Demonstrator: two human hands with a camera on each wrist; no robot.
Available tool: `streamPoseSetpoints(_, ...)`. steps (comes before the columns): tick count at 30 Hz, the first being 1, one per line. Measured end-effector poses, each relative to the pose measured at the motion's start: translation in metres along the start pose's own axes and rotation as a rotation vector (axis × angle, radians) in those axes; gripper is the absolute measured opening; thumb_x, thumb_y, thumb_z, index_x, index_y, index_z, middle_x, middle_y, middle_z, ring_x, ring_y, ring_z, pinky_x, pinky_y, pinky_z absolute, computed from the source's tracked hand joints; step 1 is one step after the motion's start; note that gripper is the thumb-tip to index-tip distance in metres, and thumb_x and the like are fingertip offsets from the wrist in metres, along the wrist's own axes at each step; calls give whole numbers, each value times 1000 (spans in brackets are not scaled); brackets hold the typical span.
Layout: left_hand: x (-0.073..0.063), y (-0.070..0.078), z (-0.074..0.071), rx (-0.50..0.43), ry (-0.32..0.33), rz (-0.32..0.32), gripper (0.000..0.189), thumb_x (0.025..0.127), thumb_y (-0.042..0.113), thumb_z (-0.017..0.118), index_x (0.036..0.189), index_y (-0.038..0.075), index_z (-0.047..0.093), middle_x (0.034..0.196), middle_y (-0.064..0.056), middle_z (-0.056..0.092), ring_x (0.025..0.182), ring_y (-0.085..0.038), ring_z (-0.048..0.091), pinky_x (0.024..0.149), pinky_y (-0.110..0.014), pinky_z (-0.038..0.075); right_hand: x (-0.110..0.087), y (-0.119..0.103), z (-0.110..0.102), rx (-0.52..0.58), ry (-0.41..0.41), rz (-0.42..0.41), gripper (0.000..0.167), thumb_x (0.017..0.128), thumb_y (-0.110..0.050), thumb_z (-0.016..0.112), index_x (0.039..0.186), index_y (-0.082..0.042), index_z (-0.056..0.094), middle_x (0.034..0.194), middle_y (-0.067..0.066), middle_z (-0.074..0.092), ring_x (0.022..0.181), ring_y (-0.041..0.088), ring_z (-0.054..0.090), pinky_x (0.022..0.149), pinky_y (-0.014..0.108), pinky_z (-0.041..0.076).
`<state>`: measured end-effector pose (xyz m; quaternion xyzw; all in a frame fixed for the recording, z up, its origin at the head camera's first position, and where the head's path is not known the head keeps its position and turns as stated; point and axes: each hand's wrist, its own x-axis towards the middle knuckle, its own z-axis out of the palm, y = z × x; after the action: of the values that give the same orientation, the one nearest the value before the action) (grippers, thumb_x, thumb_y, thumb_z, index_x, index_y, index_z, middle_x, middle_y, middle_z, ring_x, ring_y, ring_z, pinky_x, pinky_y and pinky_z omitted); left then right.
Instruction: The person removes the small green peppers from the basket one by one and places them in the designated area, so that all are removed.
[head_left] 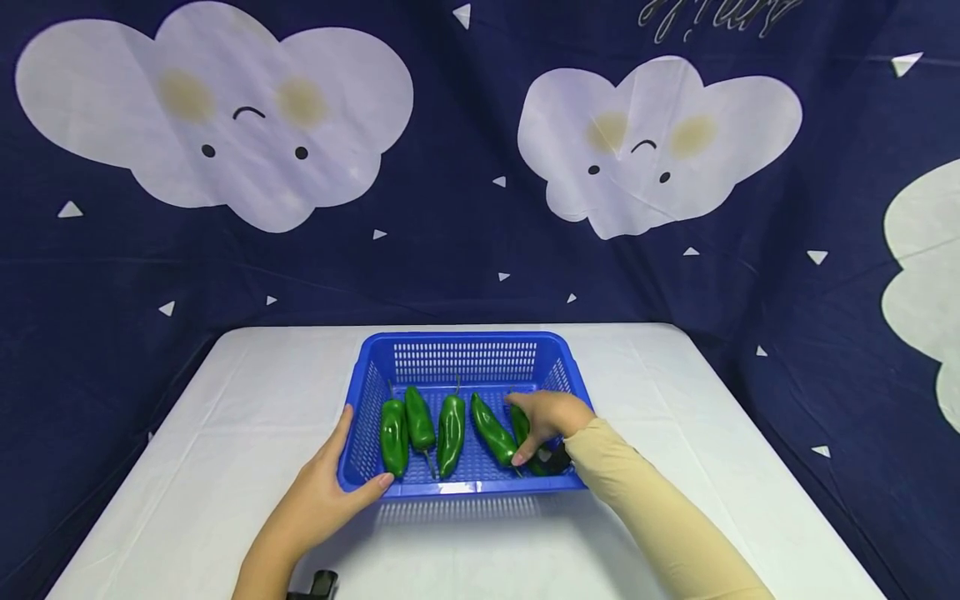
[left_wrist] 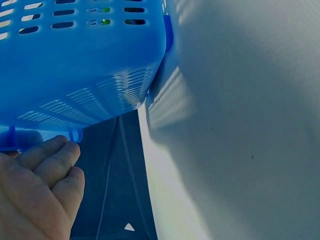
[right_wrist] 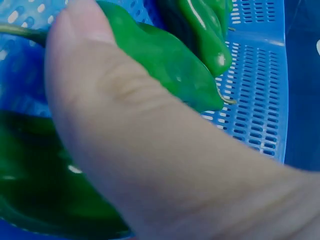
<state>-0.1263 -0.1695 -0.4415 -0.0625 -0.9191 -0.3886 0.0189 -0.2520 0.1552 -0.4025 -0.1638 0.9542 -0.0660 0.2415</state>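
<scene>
A blue plastic basket [head_left: 465, 488] with slotted walls holds several long green chili peppers [head_left: 452, 436] lying side by side. My left hand [head_left: 321, 493] grips the basket's near left corner, its thumb on the front rim and its fingers along the outer left side. In the left wrist view, fingers [left_wrist: 52, 172] reach under the basket's lip. Inside the right part of the basket, my right hand [head_left: 551, 421] arches over the rightmost pepper [head_left: 519, 425], thumb and index finger spread apart. Its thumb [right_wrist: 125, 100] overlaps the stem end of the neighbouring pepper [right_wrist: 175, 65]; its other fingers are hidden.
The basket stands on a white-covered table [head_left: 247, 392]. Behind it hangs a dark blue cloth [head_left: 465, 275] with clouds and small triangles. A black device [head_left: 322, 583] shows near my left wrist at the bottom edge.
</scene>
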Motion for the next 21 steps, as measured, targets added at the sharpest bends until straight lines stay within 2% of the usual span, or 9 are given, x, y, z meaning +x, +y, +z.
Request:
streamPoseSetpoints(5, 0, 1, -1, 4, 1, 3, 111, 84, 57, 71, 161, 19, 0, 165, -19, 17, 146, -47, 28, 112, -67, 29, 4, 1, 2, -23, -20, 5, 109, 60, -49, 92, 151, -19, 39, 146, 14, 53, 135, 36, 49, 110, 54, 41)
streamPoseSetpoints(10, 0, 0, 0, 6, 1, 3, 111, 84, 57, 70, 161, 19, 0, 165, -19, 17, 146, -47, 28, 112, -68, 29, 4, 2, 4, -11, -47, 30, 110, 59, -50, 92, 152, -26, 37, 158, 25, 32, 142, 43, 39, 110, 63, 37)
streamPoseSetpoints(12, 0, 0, 0, 5, 2, 4, 111, 84, 57, 71, 161, 19, 0, 165, -19, 17, 146, -47, 28, 112, -68, 29, 4, 2, 5, -4, -63, 41, 111, 59, -51, 91, 152, -30, 35, 162, 25, 22, 145, 45, 34, 111, 66, 34)
streamPoseSetpoints(14, 0, -1, 1, 6, 4, 5, 111, 84, 57, 71, 161, 19, 0, 165, -19, 18, 146, -47, 29, 112, -68, 30, 5, 2, 6, -3, -73, 43, 111, 59, -52, 91, 152, -33, 35, 163, 24, 19, 145, 46, 31, 110, 67, 34)
streamPoseSetpoints(17, 0, -1, 1, 10, 6, 2, 111, 84, 57, 71, 161, 19, 0, 164, -19, 18, 146, -48, 29, 112, -68, 30, 7, 3, 6, 14, -73, 29, 107, 59, -50, 92, 149, -34, 37, 162, 23, 22, 143, 45, 34, 107, 68, 37)
streamPoseSetpoints(21, 1, -1, 1, 16, 8, -2, 111, 84, 57, 71, 161, 20, 0, 165, -19, 18, 146, -48, 28, 112, -68, 30, 10, 4, 7, 43, -41, -12, 98, 57, -46, 94, 140, -32, 44, 153, 22, 35, 134, 41, 46, 101, 64, 45)
